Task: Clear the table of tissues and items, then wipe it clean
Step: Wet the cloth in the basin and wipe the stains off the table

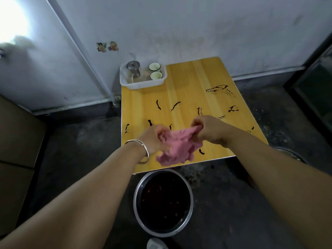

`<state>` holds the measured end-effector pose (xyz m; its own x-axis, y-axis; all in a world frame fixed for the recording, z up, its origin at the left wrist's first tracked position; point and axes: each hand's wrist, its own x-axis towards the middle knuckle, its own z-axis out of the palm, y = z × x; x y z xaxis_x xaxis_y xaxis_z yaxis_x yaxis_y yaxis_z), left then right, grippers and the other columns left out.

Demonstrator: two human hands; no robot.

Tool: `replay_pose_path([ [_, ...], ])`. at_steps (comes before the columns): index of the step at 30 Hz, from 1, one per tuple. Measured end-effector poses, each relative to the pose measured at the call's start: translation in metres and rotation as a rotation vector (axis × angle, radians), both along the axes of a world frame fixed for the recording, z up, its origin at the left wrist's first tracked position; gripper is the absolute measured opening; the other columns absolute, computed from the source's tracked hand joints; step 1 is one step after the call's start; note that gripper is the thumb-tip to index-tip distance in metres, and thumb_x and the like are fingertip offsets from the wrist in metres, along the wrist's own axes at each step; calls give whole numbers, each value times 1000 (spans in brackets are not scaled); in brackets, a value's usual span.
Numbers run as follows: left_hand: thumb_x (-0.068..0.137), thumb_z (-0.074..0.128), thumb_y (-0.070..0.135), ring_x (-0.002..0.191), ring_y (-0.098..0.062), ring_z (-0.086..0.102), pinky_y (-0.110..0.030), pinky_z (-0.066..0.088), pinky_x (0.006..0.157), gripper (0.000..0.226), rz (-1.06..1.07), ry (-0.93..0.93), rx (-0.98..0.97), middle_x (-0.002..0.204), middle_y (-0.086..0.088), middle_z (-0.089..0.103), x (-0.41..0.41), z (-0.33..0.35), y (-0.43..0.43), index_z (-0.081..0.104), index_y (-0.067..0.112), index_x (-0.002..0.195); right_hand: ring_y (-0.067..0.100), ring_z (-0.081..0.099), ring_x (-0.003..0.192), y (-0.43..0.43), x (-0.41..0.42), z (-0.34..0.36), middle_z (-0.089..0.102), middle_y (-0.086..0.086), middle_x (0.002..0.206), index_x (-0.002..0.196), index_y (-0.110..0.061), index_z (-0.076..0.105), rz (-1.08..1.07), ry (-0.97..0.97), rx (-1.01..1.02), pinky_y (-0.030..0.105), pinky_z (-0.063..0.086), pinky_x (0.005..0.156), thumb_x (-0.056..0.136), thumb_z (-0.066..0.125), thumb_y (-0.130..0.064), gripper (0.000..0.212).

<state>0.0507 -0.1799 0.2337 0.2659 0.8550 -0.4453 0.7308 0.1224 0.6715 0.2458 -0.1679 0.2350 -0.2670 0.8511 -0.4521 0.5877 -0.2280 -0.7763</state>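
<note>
A crumpled pink cloth point(177, 147) hangs between my two hands above the near edge of the yellow wooden table point(183, 83). My left hand point(154, 139), with a silver bangle on its wrist, grips the cloth's left end. My right hand point(206, 129) pinches the cloth's upper right end. Several dark brown sauce streaks point(175, 106) lie across the tabletop, with a larger smear point(217, 88) at the far right.
A white plastic tray point(143, 85) at the table's far left corner holds a glass teapot point(133, 69) and two cups point(154, 71). On the dark floor below the table's near edge stands a metal basin point(162, 201) of dark liquid. Cardboard boxes point(14, 141) stand at left.
</note>
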Motion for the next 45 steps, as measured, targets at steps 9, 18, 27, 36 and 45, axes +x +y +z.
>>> replay_pose_path([
  [9, 68, 78, 26, 65, -11, 52, -23, 44, 61, 27, -48, -76, -133, 70, 6, 55, -38, 21, 30, 52, 22, 73, 20, 51, 82, 36, -29, 11, 57, 6, 88, 89, -8, 61, 32, -187, 133, 30, 45, 67, 76, 58, 6, 19],
  [18, 70, 76, 11, 76, -14, 60, -28, 52, 74, 26, 65, -87, -116, 86, -2, 63, -54, -3, 52, 60, 15, 90, 17, 54, 83, 58, -35, 6, 61, 7, 89, 99, 3, 64, 6, 218, -102, 24, 44, 71, 78, 63, 7, 21],
  [27, 82, 60, 1, 67, -14, 52, -8, 44, 52, 10, 255, -100, -17, 72, -2, 57, -43, -28, 91, 62, 9, 87, 14, 59, 79, 116, -14, -31, 65, 5, 88, 94, -6, 65, 163, 112, -262, 23, 48, 68, 78, 68, 0, 17],
  [36, 84, 64, 24, 55, -15, 47, -19, 41, 44, 20, 301, -5, -191, 71, -2, 54, -12, -53, 114, 54, 14, 96, 16, 58, 87, 163, 7, -59, 65, 8, 99, 104, -5, 64, 259, 124, -315, 24, 49, 72, 85, 62, -8, 19],
  [45, 75, 68, -1, 62, -20, 56, -33, 54, 62, 28, 302, -38, -176, 74, -7, 60, -28, -56, 105, 57, 24, 75, 14, 54, 80, 157, -5, -76, 63, 3, 80, 78, -14, 68, 332, 159, -278, 28, 44, 76, 77, 67, -4, 10],
])
